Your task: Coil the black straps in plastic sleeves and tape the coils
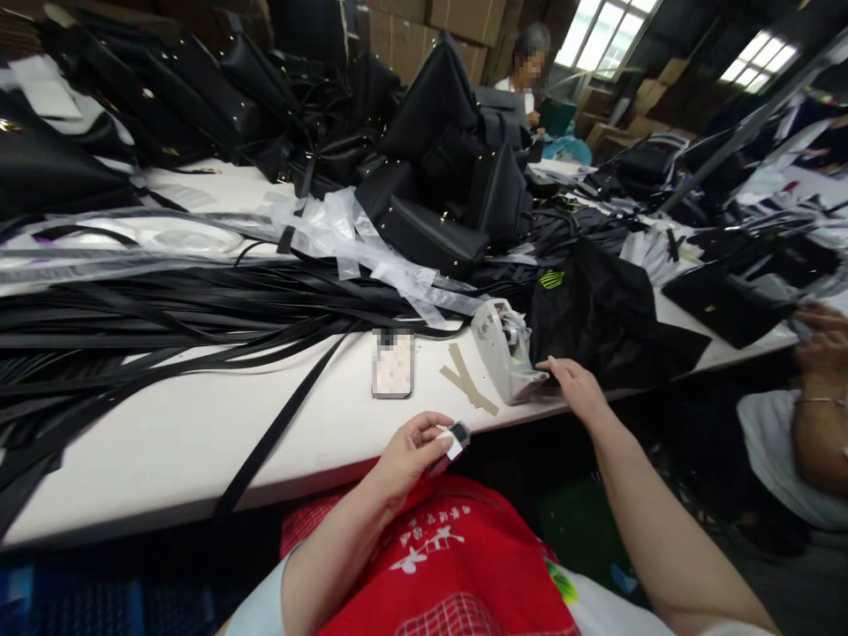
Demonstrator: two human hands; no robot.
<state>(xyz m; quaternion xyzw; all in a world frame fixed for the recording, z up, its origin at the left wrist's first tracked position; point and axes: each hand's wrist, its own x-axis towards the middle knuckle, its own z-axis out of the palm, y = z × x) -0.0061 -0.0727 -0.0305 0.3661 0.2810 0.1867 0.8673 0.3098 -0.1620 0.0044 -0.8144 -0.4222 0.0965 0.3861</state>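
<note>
My left hand (pixel 419 450) is closed around a small white and grey object with a dark square face (pixel 457 433), just off the table's front edge. Its exact kind is too small to make out. My right hand (pixel 579 389) reaches to the near right rim of a white plastic container (pixel 494 353). The fingers there are stretched out, with the fingertips at the rim and nothing visible between them. Small items and crumpled plastic fill the container. Beside it lie crossed tan strips (pixel 469 380) and a phone (pixel 393 364).
Long black straps (pixel 165 309) cover the table's left side, one hanging over the front edge. Black bags (pixel 430 132) are heaped behind clear plastic film (pixel 344 234). Black fabric (pixel 596 309) lies right of the container. One person works across the table; another's hand (pixel 825 344) is at right.
</note>
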